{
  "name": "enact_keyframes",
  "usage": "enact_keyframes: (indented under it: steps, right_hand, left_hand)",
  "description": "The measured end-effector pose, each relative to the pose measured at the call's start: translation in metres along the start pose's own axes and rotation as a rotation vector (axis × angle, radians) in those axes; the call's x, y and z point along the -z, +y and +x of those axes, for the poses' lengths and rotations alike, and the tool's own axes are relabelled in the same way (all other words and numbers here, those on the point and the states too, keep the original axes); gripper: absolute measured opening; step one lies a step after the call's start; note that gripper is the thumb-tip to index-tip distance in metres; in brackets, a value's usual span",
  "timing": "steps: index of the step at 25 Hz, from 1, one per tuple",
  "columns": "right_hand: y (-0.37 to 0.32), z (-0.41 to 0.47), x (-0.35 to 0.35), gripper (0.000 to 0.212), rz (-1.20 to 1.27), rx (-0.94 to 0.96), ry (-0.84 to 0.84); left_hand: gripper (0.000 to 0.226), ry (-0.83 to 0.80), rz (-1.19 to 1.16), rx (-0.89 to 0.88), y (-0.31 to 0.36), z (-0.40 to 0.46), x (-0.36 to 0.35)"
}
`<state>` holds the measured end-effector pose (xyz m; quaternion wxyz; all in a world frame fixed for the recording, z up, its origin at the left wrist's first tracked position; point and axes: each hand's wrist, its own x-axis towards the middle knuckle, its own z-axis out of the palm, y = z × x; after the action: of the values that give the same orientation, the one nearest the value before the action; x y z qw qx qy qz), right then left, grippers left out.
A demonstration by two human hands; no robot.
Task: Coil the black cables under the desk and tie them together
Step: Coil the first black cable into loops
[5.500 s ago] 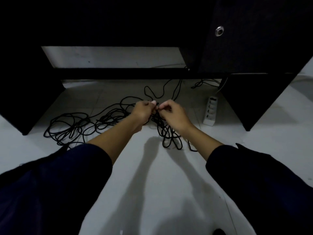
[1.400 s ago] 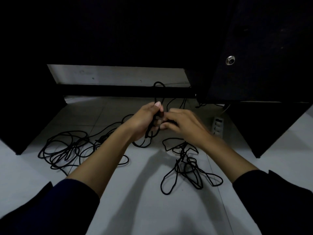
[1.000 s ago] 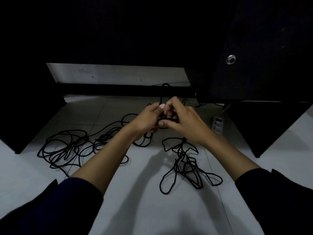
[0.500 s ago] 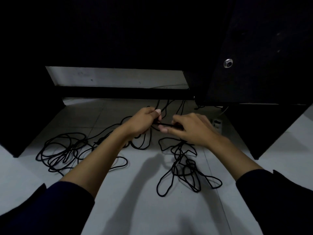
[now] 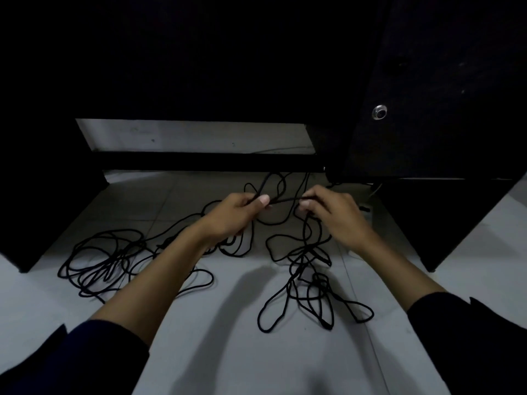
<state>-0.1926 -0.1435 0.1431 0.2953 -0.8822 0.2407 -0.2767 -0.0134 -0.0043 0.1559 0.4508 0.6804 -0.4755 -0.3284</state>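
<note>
Both the left hand (image 5: 238,213) and right hand (image 5: 332,212) pinch one thin black cable (image 5: 285,199) taut between them; the loose tangles (image 5: 309,286) on the pale tiled floor (image 5: 228,352) remain uncoiled, nothing tied.

1. Hidden behind the right hand (image 5: 339,215): most of the power strip (image 5: 366,208).
2. Lost in darkness: upper ends of the black cables (image 5: 285,181) under the desk (image 5: 199,67).
3. Cut off by the bottom edge: both sleeves.
</note>
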Motion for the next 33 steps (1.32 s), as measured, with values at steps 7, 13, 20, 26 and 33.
enact_keyframes:
  steps: [7, 13, 20, 26, 33]
  right_hand:
    - [-0.031, 0.010, -0.008, 0.012, 0.488, -0.146, 0.243]
    - [-0.045, 0.022, -0.007, 0.007, 0.526, -0.178, 0.293]
    - [-0.048, 0.035, -0.009, 0.010, 0.345, -0.237, 0.326]
    - [-0.050, 0.036, -0.009, 0.014, 0.309, -0.272, 0.327]
    - [-0.040, 0.029, -0.019, 0.029, 0.431, -0.273, 0.146]
  left_hand:
    - [0.029, 0.003, -0.205, -0.018, 0.001, -0.002, -0.017]
    - [0.030, 0.053, -0.235, -0.019, 0.007, 0.002, -0.032]
    - [0.028, 0.078, -0.217, -0.070, 0.008, 0.001, -0.045]
    - [0.032, 0.018, -0.187, 0.001, 0.010, -0.003, -0.050]
    - [0.032, 0.018, -0.327, 0.052, 0.010, 0.000, -0.047]
